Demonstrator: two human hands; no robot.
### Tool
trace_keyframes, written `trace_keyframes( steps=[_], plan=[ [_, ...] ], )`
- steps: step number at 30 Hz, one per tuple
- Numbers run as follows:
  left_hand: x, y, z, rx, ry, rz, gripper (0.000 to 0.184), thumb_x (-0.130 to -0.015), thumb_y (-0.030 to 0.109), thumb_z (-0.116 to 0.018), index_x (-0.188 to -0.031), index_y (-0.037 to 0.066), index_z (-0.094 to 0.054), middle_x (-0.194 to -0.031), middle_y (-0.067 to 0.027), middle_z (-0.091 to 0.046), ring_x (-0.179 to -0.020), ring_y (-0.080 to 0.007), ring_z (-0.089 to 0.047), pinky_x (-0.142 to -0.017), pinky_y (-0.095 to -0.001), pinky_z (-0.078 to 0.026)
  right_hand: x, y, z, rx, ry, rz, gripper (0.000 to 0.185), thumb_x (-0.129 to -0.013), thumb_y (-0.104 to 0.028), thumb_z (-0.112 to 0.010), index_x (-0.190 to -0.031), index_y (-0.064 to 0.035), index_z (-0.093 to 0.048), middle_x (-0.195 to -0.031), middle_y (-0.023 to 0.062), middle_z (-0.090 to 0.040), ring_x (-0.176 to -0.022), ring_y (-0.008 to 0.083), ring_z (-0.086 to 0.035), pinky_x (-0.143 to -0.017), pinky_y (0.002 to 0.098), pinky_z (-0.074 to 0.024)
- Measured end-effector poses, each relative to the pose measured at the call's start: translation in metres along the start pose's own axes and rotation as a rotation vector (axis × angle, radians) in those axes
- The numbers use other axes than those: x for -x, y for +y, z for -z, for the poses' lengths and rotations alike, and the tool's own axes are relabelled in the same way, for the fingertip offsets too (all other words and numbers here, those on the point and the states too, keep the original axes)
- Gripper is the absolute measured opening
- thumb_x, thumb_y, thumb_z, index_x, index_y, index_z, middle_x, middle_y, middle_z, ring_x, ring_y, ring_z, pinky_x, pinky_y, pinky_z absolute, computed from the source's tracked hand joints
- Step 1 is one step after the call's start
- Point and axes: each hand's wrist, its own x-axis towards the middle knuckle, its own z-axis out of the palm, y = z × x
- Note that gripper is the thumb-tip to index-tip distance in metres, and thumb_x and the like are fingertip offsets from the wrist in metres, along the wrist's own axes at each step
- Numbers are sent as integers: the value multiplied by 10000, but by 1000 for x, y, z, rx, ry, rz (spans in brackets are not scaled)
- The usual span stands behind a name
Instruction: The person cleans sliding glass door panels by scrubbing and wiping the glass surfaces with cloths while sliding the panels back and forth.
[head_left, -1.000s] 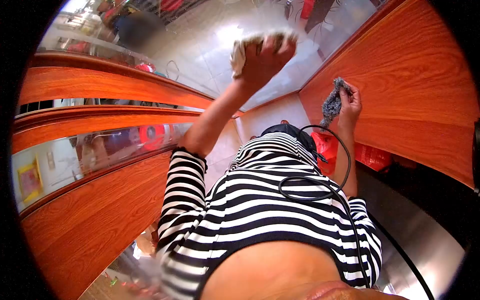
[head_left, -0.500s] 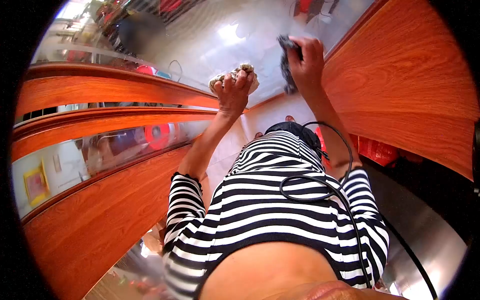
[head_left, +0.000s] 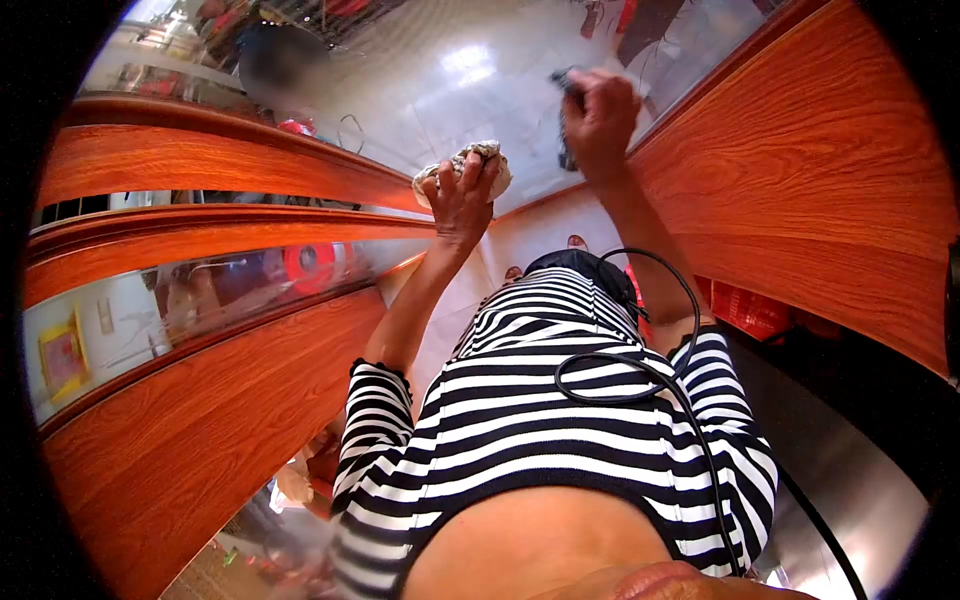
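My left hand (head_left: 463, 208) is closed over a bunched, pale patterned cloth (head_left: 484, 150), by the wooden frame at the lower edge of a glass pane (head_left: 400, 95). To its right and higher up, my right hand (head_left: 604, 120) grips a dark grey cloth (head_left: 566, 152) in front of the same shiny pane. Slight blur covers the right hand and its cloth. Whether either cloth presses on the glass is hard to see.
Wood-grain panels (head_left: 790, 150) flank me on the right, with wooden rails (head_left: 200, 160) and a lower panel (head_left: 200, 430) on the left. A black cable (head_left: 700, 420) loops over my striped top. Something red (head_left: 745, 312) lies beneath the right panel.
My right hand has shifted slightly left and its dark cloth has moved up with it. My left hand keeps nearly the same place on the pale cloth.
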Motion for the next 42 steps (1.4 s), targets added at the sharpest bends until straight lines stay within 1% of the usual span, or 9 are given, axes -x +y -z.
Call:
trace_keyframes(
  steps=[2, 6, 11, 15, 19, 24, 28, 32, 42],
  plan=[
    [3, -1, -2, 26, -16, 3, 464, -657, 167, -647, -1103, 287, -599, -1123, 30, -501, -1008, -266, -432, -768, -440, -320, 17, -15, -6, -55, -106, 38, 258, -718, -45, -685, -958, -99, -606, -928, 69, -602, -882, 266, -549, -773, 407, -385],
    [3, 3, -4, 33, -8, 38, 474, -654, 148, -647, -1106, 275, -587, -1114, 41, -505, -1014, -249, -438, -748, -427, -289, -13, 2, -2, -6, 109, -4, 266, -731, -131, -668, -980, -143, -574, -940, 57, -570, -878, 250, -521, -720, 407, -331],
    [1, 1, 2, 77, -30, 39, 504, -647, 138, -651, -1126, 278, -579, -1120, 39, -503, -1033, -250, -421, -762, -427, -292, 18, -11, -14, -51, -103, 9, 239, -738, -137, -666, -961, -144, -581, -914, 58, -568, -866, 249, -519, -719, 403, -329],
    [3, 5, 0, 83, -46, 82, 509, -654, 144, -660, -1138, 279, -579, -1147, 38, -507, -1029, -255, -418, -782, -430, -291, -21, -2, 3, -2, 154, -18, 263, -706, -57, -683, -949, -128, -614, -918, 57, -604, -884, 265, -554, -750, 398, -378],
    [0, 5, 3, 92, -48, 96, 503, -661, 147, -661, -1139, 277, -579, -1170, 37, -510, -1025, -252, -415, -790, -431, -289, 10, -15, -6, -19, -111, 9, 225, -707, -61, -684, -911, -125, -615, -910, 44, -610, -864, 245, -555, -726, 380, -367],
    [6, 8, 5, 81, -19, 98, 496, -664, 149, -660, -1139, 269, -578, -1161, 35, -512, -1017, -250, -413, -793, -434, -286, -22, -5, 5, 4, 126, -28, 237, -699, -56, -681, -919, -116, -615, -908, 40, -607, -857, 239, -548, -725, 382, -363],
    [1, 8, 7, 119, -22, 115, 500, -660, 141, -664, -1137, 263, -578, -1149, 39, -508, -1007, -247, -413, -795, -436, -282, 4, -18, -6, -39, -84, -25, 232, -700, -56, -678, -914, -124, -621, -921, 42, -599, -863, 240, -542, -729, 380, -362],
    [3, 12, 10, 106, -44, 137, 514, -648, 139, -671, -1135, 273, -577, -1150, 45, -506, -1002, -241, -412, -803, -436, -269, -27, -2, 2, 15, 94, -17, 240, -714, -142, -708, -929, -150, -600, -916, 14, -579, -883, 213, -528, -725, 392, -335],
    [-4, 17, 7, 82, -49, 137, 492, -677, 226, -686, -1147, 295, -559, -1156, 44, -505, -1007, -249, -416, -823, -422, -278, -12, -9, -8, -60, -95, -109, 229, -708, -58, -689, -916, -129, -626, -920, 38, -620, -897, 238, -559, -742, 378, -377]
  ],
)
